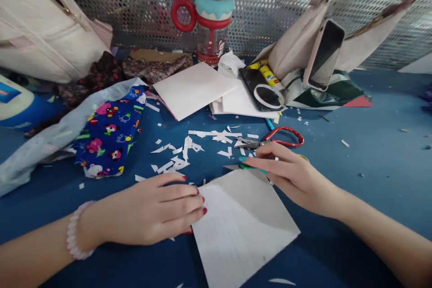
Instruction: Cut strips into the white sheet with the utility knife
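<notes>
A folded-looking sheet of white paper (248, 225) lies at an angle in front of me, with faint creases on its left part. My left hand (151, 209) grips its left edge, fingertips on top and thumb at the edge below. At the paper's far edge, my right hand (297, 175) has its fingers around green-handled scissors (249, 167); the grey pointed blade aims left and most of the handle is hidden. Just beyond that hand lie red-handled scissors (286, 136). White paper scraps (184, 148) are scattered beyond the left hand.
Behind the scraps are a stack of white paper (194, 90), a dark phone (258, 90) with a white ring on it, and a lidded cup (214, 22). A patterned blue cloth item (111, 132) lies left. Another phone (326, 56) leans on a bag by the mesh partition.
</notes>
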`<state>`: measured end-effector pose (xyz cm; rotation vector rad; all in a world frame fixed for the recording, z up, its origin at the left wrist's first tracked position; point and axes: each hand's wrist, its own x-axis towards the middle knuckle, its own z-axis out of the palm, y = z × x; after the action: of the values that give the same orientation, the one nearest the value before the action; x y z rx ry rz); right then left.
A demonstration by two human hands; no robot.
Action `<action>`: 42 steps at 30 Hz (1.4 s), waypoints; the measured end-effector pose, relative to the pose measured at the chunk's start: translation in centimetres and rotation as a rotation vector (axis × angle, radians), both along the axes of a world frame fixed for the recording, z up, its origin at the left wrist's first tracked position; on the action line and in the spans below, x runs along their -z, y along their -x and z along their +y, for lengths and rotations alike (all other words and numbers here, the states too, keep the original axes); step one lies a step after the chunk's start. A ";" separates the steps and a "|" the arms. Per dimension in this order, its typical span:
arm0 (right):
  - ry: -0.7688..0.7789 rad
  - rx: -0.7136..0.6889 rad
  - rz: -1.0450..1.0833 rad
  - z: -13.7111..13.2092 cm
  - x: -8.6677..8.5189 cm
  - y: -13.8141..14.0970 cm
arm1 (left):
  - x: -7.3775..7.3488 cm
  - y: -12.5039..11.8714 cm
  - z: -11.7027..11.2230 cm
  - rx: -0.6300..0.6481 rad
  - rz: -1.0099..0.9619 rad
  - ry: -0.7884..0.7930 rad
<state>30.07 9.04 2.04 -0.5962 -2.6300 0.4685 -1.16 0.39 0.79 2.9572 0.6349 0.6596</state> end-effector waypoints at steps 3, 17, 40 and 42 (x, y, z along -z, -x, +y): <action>-0.018 -0.007 0.004 0.2 -0.2 -0.2 | -0.1 0.0 0.0 0.002 0.015 0.003; -0.136 0.055 -0.078 -1.6 -0.3 0.8 | -0.2 0.0 0.0 0.012 0.007 0.049; 0.065 0.137 -0.178 -1.8 -0.6 1.6 | -0.2 0.0 0.2 0.005 -0.005 0.110; 0.067 0.141 -0.177 -1.8 -0.5 1.6 | -0.2 0.1 0.1 0.008 -0.002 0.111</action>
<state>28.45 7.23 2.56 -0.8752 -2.7208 0.4822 -1.24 0.52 0.99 2.8550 0.6377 0.6053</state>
